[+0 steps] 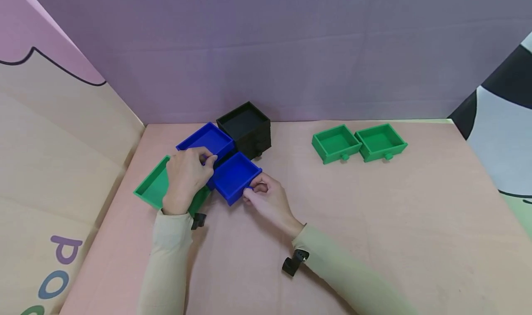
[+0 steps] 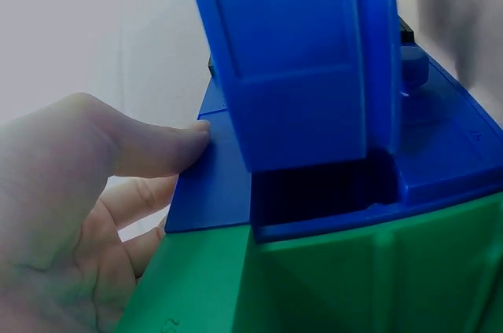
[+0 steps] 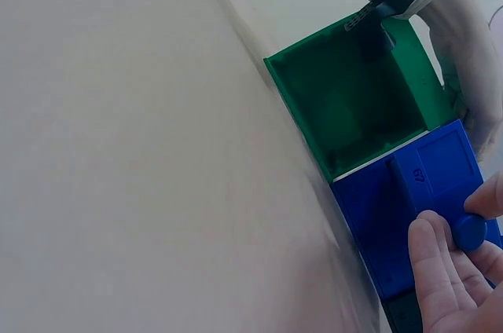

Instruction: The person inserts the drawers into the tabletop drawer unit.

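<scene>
My right hand (image 1: 268,199) pinches the round knob (image 3: 470,231) of a small blue drawer (image 1: 237,177). The drawer is tilted at the front opening of a blue drawer casing (image 1: 206,138); how far in it reaches is hard to tell. My left hand (image 1: 187,174) grips that casing, its thumb on one face and other fingers behind, partly hidden in the left wrist view. A green casing (image 1: 154,185) with an open, hollow front (image 3: 346,105) adjoins the blue one on the left, below my left wrist.
A black casing (image 1: 249,135) with a small front knob stands against the blue casing's right side, near the purple back wall (image 1: 291,75). Farther right on the pink tabletop (image 1: 374,222) sit two green drawers, one (image 1: 335,143) beside the other (image 1: 381,142).
</scene>
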Available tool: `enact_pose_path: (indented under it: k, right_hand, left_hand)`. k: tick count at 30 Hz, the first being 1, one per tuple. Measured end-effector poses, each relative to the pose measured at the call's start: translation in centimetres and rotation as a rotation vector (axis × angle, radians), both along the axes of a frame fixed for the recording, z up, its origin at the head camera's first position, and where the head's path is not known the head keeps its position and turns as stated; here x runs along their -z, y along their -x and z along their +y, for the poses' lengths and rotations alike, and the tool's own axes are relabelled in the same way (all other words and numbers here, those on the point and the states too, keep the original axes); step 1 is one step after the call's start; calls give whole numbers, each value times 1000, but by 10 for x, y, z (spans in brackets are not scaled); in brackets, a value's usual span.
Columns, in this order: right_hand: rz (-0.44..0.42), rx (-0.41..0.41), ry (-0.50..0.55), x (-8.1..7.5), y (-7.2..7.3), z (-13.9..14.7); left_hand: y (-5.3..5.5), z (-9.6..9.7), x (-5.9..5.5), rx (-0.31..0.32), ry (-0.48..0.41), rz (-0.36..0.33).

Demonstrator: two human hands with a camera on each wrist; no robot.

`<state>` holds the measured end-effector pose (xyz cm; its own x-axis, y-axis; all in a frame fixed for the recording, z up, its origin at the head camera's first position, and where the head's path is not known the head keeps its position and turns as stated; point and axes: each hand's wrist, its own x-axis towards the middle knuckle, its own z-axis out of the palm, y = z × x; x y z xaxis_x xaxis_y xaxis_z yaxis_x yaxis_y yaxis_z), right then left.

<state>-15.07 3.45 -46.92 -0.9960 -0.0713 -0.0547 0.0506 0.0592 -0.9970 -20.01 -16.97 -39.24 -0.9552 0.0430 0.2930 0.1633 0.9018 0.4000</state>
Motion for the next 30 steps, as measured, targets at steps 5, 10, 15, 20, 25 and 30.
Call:
enact_pose_path:
  k: [5, 10, 15, 20, 25, 30]
  right_hand:
    - [3, 16, -5, 3, 4, -5]
    - [-3, 15, -25, 4, 7, -7]
    - [-11, 8, -41, 2, 10, -6]
    - [2, 2, -44, -2, 12, -5]
    - [11, 1, -57, -6, 13, -5]
    - [11, -2, -53, -10, 13, -5]
  left_hand:
    - [0, 0, 1, -7, -7, 0]
    - [0, 0, 1, -10, -15, 2]
    - [0, 1, 1, -6, -16, 5]
    - [0, 0, 1, -1, -15, 8]
    - [1, 0, 1, 4, -15, 16]
    - [0, 0, 2, 7, -14, 20]
